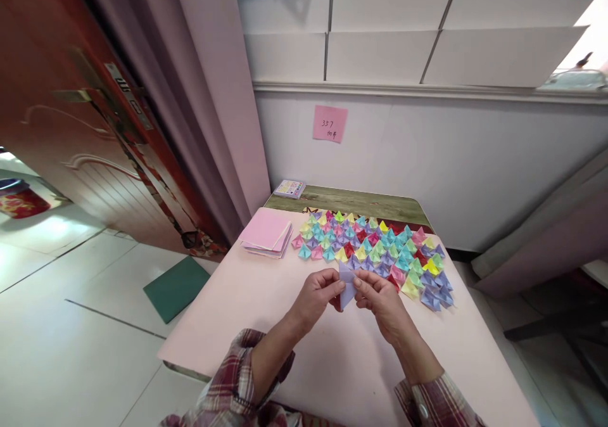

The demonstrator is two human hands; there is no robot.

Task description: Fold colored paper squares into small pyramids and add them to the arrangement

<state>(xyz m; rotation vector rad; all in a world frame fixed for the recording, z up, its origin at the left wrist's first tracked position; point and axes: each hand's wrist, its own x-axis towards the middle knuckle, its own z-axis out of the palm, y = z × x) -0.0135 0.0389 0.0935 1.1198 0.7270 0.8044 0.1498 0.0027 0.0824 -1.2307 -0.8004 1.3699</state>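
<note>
Over the pink table (228, 300), we'd got left hand (314, 295) and right hand (384, 300) pinching lilac paper (348, 286), probably keeping folds crisp.

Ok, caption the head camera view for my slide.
Left hand and right hand hold a folded lavender paper near many colourful folded pieces on a pale pink tabletop.

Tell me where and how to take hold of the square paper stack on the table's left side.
Grip the paper stack by its right edge, probably from the right with the left hand, thumb on top: it lies flat, its layers staggered there, leaving edges to pinch. That hand, now pinching lavender folded paper, would need freeing first.
</note>
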